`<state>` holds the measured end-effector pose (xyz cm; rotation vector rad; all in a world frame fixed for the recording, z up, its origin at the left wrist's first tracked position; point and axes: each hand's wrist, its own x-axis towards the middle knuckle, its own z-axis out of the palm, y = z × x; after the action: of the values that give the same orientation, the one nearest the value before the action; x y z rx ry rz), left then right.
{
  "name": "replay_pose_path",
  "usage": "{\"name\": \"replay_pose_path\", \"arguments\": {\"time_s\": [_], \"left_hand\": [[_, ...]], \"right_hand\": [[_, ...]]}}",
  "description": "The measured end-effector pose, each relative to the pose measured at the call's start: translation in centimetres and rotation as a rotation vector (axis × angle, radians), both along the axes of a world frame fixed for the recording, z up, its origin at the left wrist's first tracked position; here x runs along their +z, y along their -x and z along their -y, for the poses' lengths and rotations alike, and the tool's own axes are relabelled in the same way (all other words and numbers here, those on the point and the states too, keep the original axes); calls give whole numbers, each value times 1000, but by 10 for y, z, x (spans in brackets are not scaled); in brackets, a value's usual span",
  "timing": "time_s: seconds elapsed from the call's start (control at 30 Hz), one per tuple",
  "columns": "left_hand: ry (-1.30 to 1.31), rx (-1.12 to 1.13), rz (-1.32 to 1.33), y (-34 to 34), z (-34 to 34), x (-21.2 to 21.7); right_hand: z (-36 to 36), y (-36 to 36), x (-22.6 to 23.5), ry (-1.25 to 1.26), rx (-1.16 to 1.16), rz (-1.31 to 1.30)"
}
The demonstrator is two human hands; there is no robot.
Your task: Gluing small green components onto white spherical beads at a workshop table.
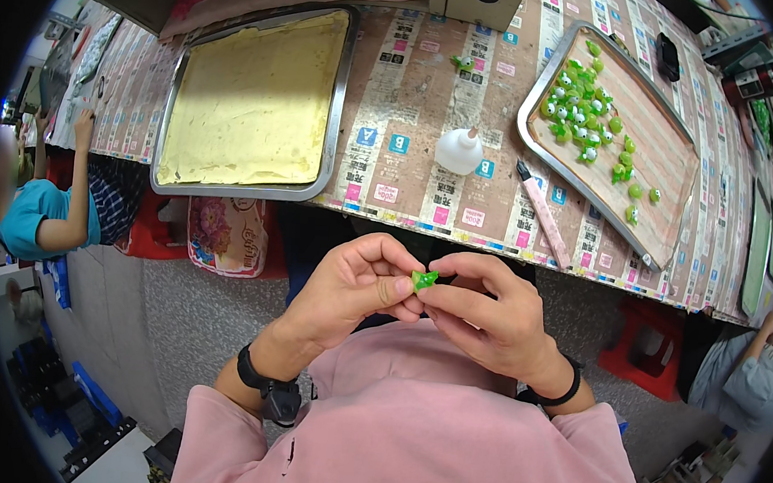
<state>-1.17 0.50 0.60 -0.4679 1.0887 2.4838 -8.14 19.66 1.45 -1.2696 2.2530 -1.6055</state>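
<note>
In front of my chest, a small bright green figure piece is pinched between the fingertips of both hands. My left hand holds it from one side between thumb and forefinger. From the other side, my right hand grips it with thumb and fingertips. The fingers cover part of the piece, so its full shape is hidden. On the table beyond, a metal tray at right carries several similar green figures, many with white eyes.
A tray with a yellowish lining lies at left. Between the trays stand a white squeeze bottle, a pink pen-like tool and another green figure. Red stools are under the table. Other people sit at both sides.
</note>
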Motion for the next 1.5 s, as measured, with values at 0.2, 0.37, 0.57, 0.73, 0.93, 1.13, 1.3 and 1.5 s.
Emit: {"name": "replay_pose_path", "arguments": {"time_s": [0.2,0.37,0.57,0.73,0.93,1.13,1.3,1.5], "left_hand": [[-5,28,-59,-2,-1,1],[46,47,-65,-1,-4,4],[84,55,-101,-3,-6,3],[19,29,-64,-3,-5,4],[-53,14,-15,-4,-4,1],[-14,16,51,-2,-5,10],[288,36,-125,-4,-10,8],[413,20,-152,-2,-13,8]], "right_hand": [[-4,-1,-7,38,-61,-45],[-2,0,-5,48,-40,-48],[-3,-1,-8,29,-18,-42],[-4,-4,-9,30,-18,41],[-3,-3,-9,42,-9,130],[-3,-5,-4,1,-42,283],[-3,-1,-5,-31,-10,91],[-4,1,-6,-54,37,-71]]}}
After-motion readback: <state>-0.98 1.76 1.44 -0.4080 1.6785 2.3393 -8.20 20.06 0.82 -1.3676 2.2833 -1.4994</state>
